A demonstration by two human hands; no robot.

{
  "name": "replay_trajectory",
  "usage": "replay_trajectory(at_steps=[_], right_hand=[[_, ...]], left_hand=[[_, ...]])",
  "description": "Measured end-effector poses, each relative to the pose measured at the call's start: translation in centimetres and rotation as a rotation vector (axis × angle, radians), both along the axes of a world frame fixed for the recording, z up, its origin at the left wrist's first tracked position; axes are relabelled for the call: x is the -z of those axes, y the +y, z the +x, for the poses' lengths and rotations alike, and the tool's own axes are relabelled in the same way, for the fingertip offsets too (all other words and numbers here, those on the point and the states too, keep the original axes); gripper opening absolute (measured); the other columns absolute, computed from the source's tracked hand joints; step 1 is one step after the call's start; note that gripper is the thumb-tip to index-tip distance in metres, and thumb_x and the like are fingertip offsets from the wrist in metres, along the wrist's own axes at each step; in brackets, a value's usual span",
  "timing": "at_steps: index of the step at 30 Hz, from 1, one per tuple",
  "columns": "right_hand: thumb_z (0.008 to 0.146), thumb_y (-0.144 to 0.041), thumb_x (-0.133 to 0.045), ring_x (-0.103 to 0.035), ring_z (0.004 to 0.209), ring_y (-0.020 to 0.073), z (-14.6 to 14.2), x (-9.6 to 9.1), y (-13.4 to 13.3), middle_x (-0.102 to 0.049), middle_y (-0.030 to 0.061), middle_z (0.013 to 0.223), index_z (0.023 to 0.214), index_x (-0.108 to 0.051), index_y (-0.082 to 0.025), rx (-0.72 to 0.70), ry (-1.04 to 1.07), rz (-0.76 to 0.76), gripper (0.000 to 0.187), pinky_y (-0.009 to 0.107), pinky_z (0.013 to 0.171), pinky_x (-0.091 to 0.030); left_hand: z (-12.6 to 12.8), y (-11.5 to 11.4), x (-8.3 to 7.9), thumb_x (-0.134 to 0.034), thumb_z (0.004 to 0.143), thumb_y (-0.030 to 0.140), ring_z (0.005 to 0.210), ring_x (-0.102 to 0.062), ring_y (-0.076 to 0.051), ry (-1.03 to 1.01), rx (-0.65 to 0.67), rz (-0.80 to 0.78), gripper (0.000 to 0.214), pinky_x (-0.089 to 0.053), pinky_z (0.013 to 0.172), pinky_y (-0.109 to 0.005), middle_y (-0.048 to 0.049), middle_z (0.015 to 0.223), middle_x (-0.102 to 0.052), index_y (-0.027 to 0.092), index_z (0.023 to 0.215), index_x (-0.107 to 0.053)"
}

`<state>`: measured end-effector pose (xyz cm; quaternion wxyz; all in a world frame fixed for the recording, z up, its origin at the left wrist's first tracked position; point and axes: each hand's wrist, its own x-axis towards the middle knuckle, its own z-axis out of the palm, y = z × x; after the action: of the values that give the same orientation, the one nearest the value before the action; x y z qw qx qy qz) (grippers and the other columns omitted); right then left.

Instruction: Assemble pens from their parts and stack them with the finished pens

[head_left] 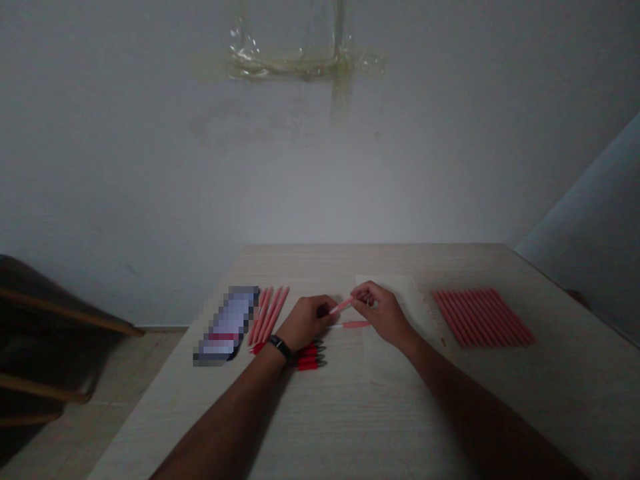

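Observation:
In the middle of the table, a slim pink pen barrel (pixel 342 306) is held slantwise between my two hands. My left hand (pixel 305 321), with a dark band on its wrist, has its fingers closed on the lower left end. The fingertips of my right hand (pixel 379 308) pinch the upper right end. Just below them lies a thin pink-and-white pen part (pixel 356 325), partly hidden by my left hand. Several red pen pieces with dark tips (pixel 307 362) lie beneath my left wrist, which covers some of them.
Several pink pen barrels (pixel 269 319) lie left of my left hand, beside a blurred-out phone-like object (pixel 227 325). A neat row of pink sticks (pixel 483 318) lies at the right. A pale sheet (pixel 395 367) is under my right hand. The wooden table (pixel 320 433) meets the wall.

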<state>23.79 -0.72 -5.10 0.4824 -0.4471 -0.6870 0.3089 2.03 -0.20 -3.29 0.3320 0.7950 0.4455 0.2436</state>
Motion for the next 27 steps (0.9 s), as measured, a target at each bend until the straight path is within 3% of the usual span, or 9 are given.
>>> replay_trajectory(at_steps=[15,27], right_hand=[[0.085,-0.031,-0.066,-0.062,0.075,0.0171,1.3,0.3,1.0,-0.066,0.0018,0.081,0.089,-0.063,-0.020,0.061,0.104,-0.048,0.012,0.028,0.068,-0.046],[0.078,-0.022,-0.064,-0.056,0.064,0.0138,1.8,1.4,1.5,-0.059,-0.0029,0.069,0.081,-0.062,-0.019,0.047,0.032,-0.170,0.005,0.025,0.060,-0.041]], left_hand=[[-0.3,0.2,0.1,-0.062,0.085,0.024,0.067,-0.059,-0.015,0.083,-0.067,0.037,0.012,-0.037,0.061,-0.024,-0.0020,0.075,-0.070,0.016,0.087,-0.071],[-0.7,0.5,0.8,-0.063,0.085,0.024,0.079,-0.061,-0.018,0.175,-0.132,0.150,0.012,-0.042,0.069,-0.026,-0.0061,0.087,-0.069,0.018,0.089,-0.072]])
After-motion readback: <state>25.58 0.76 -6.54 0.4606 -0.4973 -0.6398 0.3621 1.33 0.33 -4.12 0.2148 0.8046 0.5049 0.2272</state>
